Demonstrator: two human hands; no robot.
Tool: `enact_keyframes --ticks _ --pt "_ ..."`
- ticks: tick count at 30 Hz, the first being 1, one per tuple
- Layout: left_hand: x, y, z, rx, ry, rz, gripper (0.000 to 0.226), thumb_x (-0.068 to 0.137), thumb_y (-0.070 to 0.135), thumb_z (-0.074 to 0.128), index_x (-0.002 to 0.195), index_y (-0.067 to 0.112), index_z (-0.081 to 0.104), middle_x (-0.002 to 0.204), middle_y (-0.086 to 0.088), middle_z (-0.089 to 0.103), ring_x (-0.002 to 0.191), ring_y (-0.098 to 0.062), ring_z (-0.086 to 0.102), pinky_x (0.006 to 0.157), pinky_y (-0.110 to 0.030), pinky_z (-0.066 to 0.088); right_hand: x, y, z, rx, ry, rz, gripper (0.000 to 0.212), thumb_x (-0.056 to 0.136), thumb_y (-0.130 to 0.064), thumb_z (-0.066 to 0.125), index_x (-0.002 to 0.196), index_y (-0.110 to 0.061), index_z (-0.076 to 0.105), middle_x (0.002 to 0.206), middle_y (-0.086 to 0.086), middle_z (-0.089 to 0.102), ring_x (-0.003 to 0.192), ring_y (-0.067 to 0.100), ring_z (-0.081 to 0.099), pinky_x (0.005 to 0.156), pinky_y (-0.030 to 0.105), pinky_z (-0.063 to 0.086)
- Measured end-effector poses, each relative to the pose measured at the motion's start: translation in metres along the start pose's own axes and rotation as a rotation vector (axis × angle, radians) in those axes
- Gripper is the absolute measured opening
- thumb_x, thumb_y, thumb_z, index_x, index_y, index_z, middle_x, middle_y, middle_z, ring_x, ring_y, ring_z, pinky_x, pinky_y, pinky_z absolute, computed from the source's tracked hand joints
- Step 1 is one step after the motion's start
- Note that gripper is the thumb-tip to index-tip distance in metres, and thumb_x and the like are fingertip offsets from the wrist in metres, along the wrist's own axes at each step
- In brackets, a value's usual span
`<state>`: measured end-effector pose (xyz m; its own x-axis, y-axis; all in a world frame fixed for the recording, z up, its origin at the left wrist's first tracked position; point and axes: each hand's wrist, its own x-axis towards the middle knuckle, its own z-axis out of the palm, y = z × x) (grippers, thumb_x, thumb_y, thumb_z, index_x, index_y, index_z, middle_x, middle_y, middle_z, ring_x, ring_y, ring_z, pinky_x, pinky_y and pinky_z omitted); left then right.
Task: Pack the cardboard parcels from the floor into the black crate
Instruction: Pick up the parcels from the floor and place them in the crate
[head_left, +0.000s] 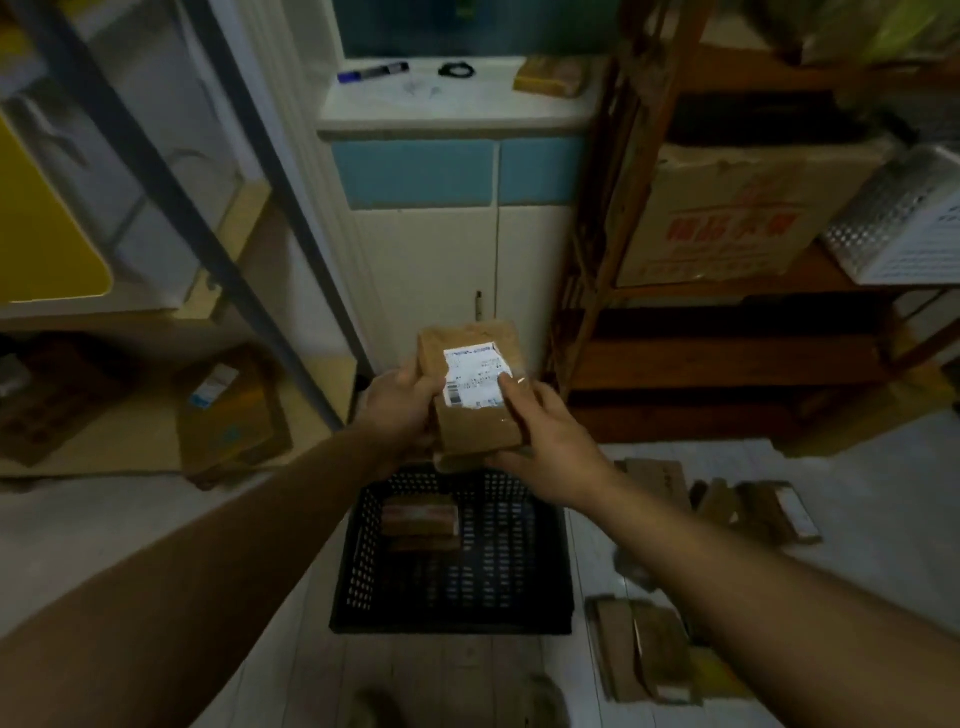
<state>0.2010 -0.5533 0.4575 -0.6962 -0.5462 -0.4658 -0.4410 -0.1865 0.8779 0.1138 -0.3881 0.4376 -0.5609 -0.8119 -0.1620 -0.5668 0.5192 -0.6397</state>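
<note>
I hold a brown cardboard parcel (470, 421) with a white shipping label in both hands, up in the air above the far edge of the black crate (358, 561). My left hand (400, 402) grips its left side; my right hand (545, 441) holds its right side and bottom, thumb on the label. The crate stands on the floor below and holds a taped parcel (420, 519) at its far left. More cardboard parcels (753, 509) lie on the floor to the right, and another group of parcels (644, 649) lies nearer me.
A white and blue cabinet (447, 171) stands straight ahead. A wooden shelf (727, 358) with a large printed box (737, 218) is on the right. On the left, a metal rack holds a box (234, 410).
</note>
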Motion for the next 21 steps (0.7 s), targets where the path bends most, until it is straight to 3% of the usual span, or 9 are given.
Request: enact_keyframes --ticks 2,4,6,8,10,13,16,19,21 --pt "0.032 -0.030 0.001 0.074 -0.053 0.008 0.032 0.094 0.038 0.049 0.125 0.027 0.049 0.123 0.001 0.057 0.108 -0.025 0.058 0.088 -0.047 0.053 0.013 0.019 0.032 0.006 -0.018 0.043 0.103 0.078 -0.048 0.069 0.147 -0.042 -0.007 0.157 0.008 0.002 0.142 0.034 0.014 0.112 0.049 0.028" --pt "0.062 -0.069 0.003 0.052 -0.157 -0.045 0.030 0.095 0.032 0.049 0.124 0.028 0.048 0.120 -0.002 0.060 0.103 -0.021 0.061 0.081 -0.040 0.056 0.026 0.044 0.071 0.011 -0.049 0.104 0.109 0.075 -0.046 0.072 0.146 -0.043 -0.011 0.156 0.010 0.002 0.142 0.035 0.016 0.112 0.051 0.027" --pt "0.092 -0.113 0.004 0.039 -0.197 -0.090 0.033 0.093 0.024 0.052 0.125 0.030 0.045 0.115 -0.004 0.061 0.099 -0.022 0.062 0.073 -0.035 0.058 0.039 0.075 0.115 0.071 -0.049 0.147 0.111 0.075 -0.040 0.075 0.147 -0.041 -0.010 0.153 0.007 0.003 0.140 0.032 0.020 0.114 0.045 0.025" --pt "0.129 -0.166 0.005 0.041 -0.202 -0.111 0.050 0.090 0.022 0.057 0.135 0.027 0.037 0.123 -0.008 0.057 0.103 -0.026 0.061 0.076 -0.041 0.057 0.054 0.112 0.161 0.113 -0.050 0.159 0.111 0.076 -0.039 0.074 0.145 -0.043 -0.012 0.149 -0.003 0.000 0.137 0.030 0.021 0.113 0.033 0.021" --pt "0.164 -0.225 0.006 0.103 -0.214 -0.103 0.058 0.088 0.027 0.060 0.138 0.027 0.029 0.127 -0.004 0.052 0.105 -0.024 0.060 0.079 -0.043 0.056 0.070 0.154 0.209 0.107 -0.080 0.168 0.110 0.079 -0.040 0.071 0.139 -0.051 -0.020 0.147 -0.007 -0.002 0.134 0.030 0.025 0.109 0.031 0.022" --pt "0.214 -0.315 0.011 0.263 -0.192 -0.039 0.058 0.087 0.036 0.059 0.136 0.027 0.029 0.122 0.004 0.048 0.097 -0.007 0.056 0.070 -0.022 0.053 0.089 0.220 0.286 0.087 -0.125 0.169 0.106 0.084 -0.040 0.067 0.134 -0.051 -0.027 0.149 0.000 0.000 0.132 0.029 0.032 0.111 0.034 0.029" --pt "0.267 -0.402 0.018 0.398 -0.186 0.015 0.063 0.084 0.039 0.063 0.137 0.022 0.033 0.125 0.006 0.049 0.107 -0.008 0.052 0.074 -0.013 0.045 0.105 0.281 0.362 0.051 -0.111 0.160 0.100 0.087 -0.037 0.064 0.144 -0.037 -0.018 0.150 0.007 0.003 0.133 0.029 0.031 0.111 0.033 0.030" --pt "0.314 -0.473 0.027 0.524 -0.242 0.012 0.059 0.085 0.037 0.063 0.137 0.028 0.037 0.133 0.004 0.052 0.115 -0.014 0.054 0.089 -0.030 0.051 0.121 0.335 0.424 -0.005 -0.081 0.166 0.097 0.088 -0.035 0.063 0.148 -0.030 -0.013 0.150 0.011 0.001 0.136 0.029 0.025 0.109 0.024 0.021" --pt "0.342 -0.506 0.033 0.734 -0.264 0.025 0.060 0.086 0.043 0.057 0.139 0.033 0.032 0.140 -0.003 0.046 0.126 -0.025 0.048 0.102 -0.046 0.043 0.131 0.366 0.457 -0.042 -0.091 0.171 0.096 0.089 -0.036 0.061 0.149 -0.028 -0.012 0.151 0.011 -0.004 0.137 0.030 0.023 0.107 0.021 0.017"
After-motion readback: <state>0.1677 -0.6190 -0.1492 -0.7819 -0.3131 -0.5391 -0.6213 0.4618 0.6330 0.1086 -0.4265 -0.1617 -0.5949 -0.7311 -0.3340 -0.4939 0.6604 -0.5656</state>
